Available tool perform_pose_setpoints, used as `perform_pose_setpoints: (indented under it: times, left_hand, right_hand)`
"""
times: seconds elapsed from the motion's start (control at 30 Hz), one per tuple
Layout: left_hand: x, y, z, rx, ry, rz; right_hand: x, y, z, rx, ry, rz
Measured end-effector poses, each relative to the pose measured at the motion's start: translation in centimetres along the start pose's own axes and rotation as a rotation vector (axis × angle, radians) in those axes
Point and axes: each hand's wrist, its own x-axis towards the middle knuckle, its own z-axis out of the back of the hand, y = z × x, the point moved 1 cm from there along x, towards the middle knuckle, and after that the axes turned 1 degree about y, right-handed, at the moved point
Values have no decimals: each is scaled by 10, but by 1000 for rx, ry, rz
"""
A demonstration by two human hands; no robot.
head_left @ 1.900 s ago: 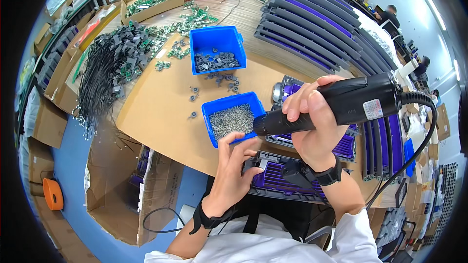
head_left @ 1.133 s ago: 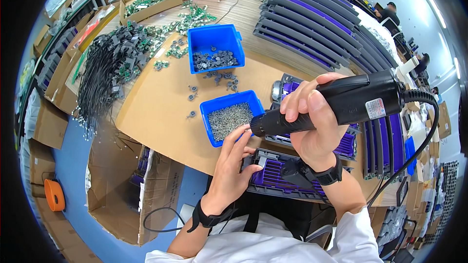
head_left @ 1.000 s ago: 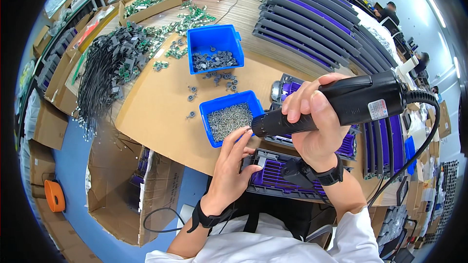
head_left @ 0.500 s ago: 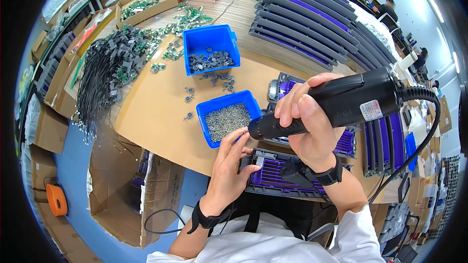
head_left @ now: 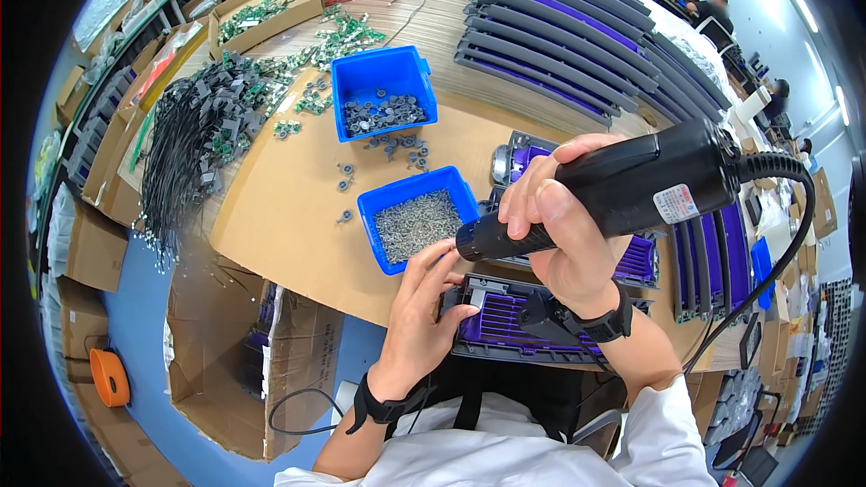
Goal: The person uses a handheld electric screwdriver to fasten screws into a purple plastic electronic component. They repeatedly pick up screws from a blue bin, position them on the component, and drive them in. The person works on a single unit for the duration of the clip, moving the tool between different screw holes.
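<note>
My right hand [head_left: 570, 233] is wrapped round a black corded electric screwdriver [head_left: 636, 176], which slants with its nose down to the left. That nose ends beside the fingertips of my left hand [head_left: 418, 307]; its bit is hidden. My left hand grips the left end of a dark grey panel with a purple slatted grille [head_left: 510, 317], the thumb on its near face and the fingers round its far side. Just beyond, a blue bin [head_left: 372, 233] holds many small metal screws. Behind it stands another blue bin [head_left: 339, 90] with grey round-headed parts.
Loose grey parts [head_left: 345, 179] lie on the cardboard sheet [head_left: 271, 207]. At the left are heaped black cables [head_left: 167, 158] and green circuit boards [head_left: 347, 33]. Curved grey and purple panels [head_left: 559, 41] are stacked at the back. An open carton [head_left: 298, 352] stands lower left. The screwdriver's cord [head_left: 807, 225] loops down at right.
The whole view has shifted slightly, so the bins sit a little farther left. Both hands, the screwdriver and the panel keep nearly the same places relative to each other.
</note>
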Motion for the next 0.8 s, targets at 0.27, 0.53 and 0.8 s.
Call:
perform_pose_setpoints:
  times: [0.27, 0.53, 0.8]
  left_hand:
    - [2, -5, 3, 12, -17, -26]
    - [4, -11, 4, 101, 10, 13]
    - [6, -11, 5, 109, 17, -29]
  right_hand:
    - [1, 21, 3, -198, 123, 7]
    - [-12, 28, 2, -403, 276, -47]
    - [-11, 27, -9, -758, 433, 237]
